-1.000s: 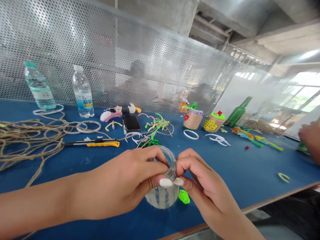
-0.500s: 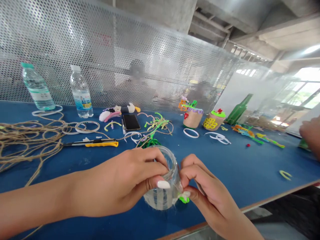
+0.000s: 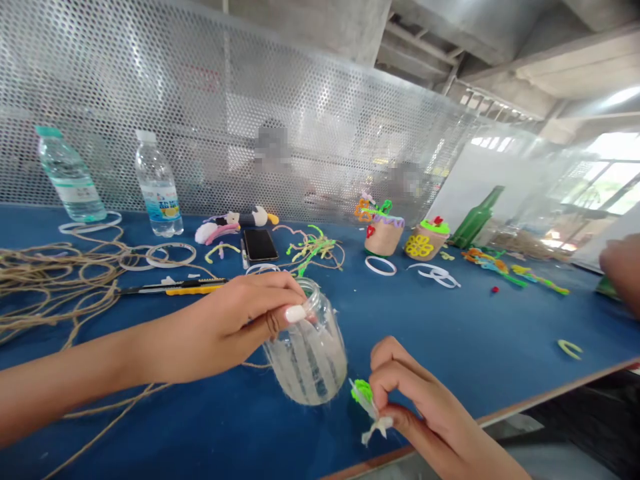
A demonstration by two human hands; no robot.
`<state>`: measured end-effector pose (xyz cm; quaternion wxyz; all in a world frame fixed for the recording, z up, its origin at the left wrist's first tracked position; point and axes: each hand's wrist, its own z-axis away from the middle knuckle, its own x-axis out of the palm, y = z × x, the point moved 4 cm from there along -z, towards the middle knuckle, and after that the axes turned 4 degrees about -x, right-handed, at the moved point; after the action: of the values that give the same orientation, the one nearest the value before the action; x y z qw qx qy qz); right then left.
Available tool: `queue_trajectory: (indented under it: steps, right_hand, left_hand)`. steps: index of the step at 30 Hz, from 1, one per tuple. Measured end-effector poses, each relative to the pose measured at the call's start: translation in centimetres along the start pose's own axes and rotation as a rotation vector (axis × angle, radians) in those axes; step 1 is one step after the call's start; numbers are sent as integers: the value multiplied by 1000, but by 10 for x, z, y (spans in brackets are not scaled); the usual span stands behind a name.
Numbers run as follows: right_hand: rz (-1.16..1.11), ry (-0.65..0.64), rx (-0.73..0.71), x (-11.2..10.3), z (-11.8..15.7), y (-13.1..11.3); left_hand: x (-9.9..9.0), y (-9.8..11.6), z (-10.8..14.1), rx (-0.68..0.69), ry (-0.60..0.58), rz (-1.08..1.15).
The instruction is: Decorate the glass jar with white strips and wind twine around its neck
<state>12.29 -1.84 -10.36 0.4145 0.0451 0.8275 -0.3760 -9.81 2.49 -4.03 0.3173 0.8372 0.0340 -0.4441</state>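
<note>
A clear glass jar (image 3: 310,360) with whitish vertical strips on its side tilts over the table in front of me. My left hand (image 3: 250,320) grips it by the rim, thumb outside and fingers over the mouth. To the right and apart from the jar, my right hand (image 3: 420,400) pinches a crumpled strip of whitish tape (image 3: 376,430) between thumb and fingers. Just behind that strip lies a bright green fuzzy piece (image 3: 361,391), partly covered by it; whether the hand touches it I cannot tell.
Loose twine (image 3: 60,280) spreads over the left side, beside a yellow utility knife (image 3: 195,288). Farther back are two water bottles (image 3: 161,190), a phone (image 3: 260,245), tape rolls (image 3: 173,255), decorated pots (image 3: 383,237) and a green bottle (image 3: 477,220). Another person's hand (image 3: 620,270) shows at right.
The jar has tipped and shifted slightly left with my left hand. My right hand has come away from its side, moving right and down with the tape strip.
</note>
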Motion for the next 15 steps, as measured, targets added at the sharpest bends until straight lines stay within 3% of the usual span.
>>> queue_trajectory:
  steps: [2,6,8,10,15]
  right_hand:
    - [34,54,1,-7,6,0]
    - [204,359,-70,-26,5,-18]
    - [284,450,-98,-27,-2,-33]
    - [344,487,-97,-21,-10,-46]
    - [414,422,-95,3,-27,-59]
  left_hand:
    - [0,0,-1,-32,9,3]
    - [2,17,-1,-13,20,37]
    - [3,27,1,4,10,61]
    - [3,34,4,-25,10,53]
    - [4,40,11,-25,-11,21]
